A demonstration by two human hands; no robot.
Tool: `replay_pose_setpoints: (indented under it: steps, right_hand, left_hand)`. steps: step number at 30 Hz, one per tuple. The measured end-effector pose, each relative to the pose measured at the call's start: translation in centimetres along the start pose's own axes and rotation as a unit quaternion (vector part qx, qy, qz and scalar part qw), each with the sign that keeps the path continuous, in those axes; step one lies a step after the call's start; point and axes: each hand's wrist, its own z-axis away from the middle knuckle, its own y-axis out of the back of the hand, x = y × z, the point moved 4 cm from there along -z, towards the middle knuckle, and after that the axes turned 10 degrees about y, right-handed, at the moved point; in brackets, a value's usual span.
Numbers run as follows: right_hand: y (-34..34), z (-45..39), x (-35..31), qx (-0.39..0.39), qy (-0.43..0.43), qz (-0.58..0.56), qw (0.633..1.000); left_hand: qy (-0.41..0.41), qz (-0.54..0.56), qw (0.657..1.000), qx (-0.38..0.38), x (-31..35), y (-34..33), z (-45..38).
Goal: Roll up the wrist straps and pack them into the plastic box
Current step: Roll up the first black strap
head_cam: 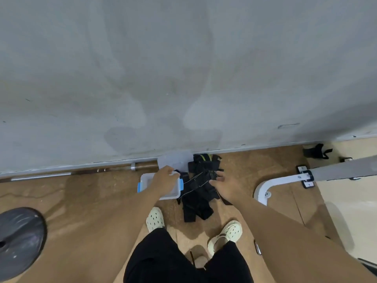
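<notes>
A heap of black wrist straps (199,193) lies on the brown floor by the wall. To its left stands a clear plastic box (173,194) with blue clips. Its translucent lid (175,161) leans against the wall behind it. My left hand (166,179) rests on the box's far right rim, fingers curled over the edge. My right hand (221,183) hovers over the right side of the heap, fingers spread, fingertips at the top straps. One strap with a yellow-green stripe (204,157) lies at the back of the heap.
A barbell (81,172) lies along the grey wall at the left. A dark weight plate (19,241) sits at the lower left. A white machine frame (285,180) stands at the right, with a black strap (316,151) behind it. My feet in pale clogs (155,219) stand close.
</notes>
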Motion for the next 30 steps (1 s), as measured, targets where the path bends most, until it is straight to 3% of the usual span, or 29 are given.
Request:
replay_pose_setpoints:
  steps: [7, 18, 20, 23, 26, 30]
  right_hand:
    - [-1.2, -10.0, 8.6, -0.106, 0.003, 0.109, 0.988]
    - [-16.2, -34.9, 28.2, -0.145, 0.067, 0.227, 0.961]
    - [-18.1, -38.2, 30.8, -0.141, 0.101, 0.284, 0.943]
    - [-20.3, -42.5, 34.1, -0.124, 0.133, 0.372, 0.910]
    - [-21.9, -46.0, 37.2, -0.115, 0.118, 0.459, 0.873]
    - [-22.8, -47.7, 39.5, -0.056, 0.128, 0.476, 0.868]
  left_hand:
    - [0.073, 0.082, 0.994, -0.030, -1.3, -8.2, -5.5]
    - [0.073, 0.076, 0.994, -0.018, -14.1, -22.7, -27.1]
    - [0.075, 0.043, 0.996, -0.038, -15.9, -23.9, -29.6]
    - [0.054, -0.102, 0.988, -0.105, -16.0, -24.3, -32.4]
    - [-0.017, -0.161, 0.984, -0.078, -14.0, -23.8, -33.8]
    - [-0.083, -0.270, 0.956, -0.084, -13.3, -24.6, -33.4]
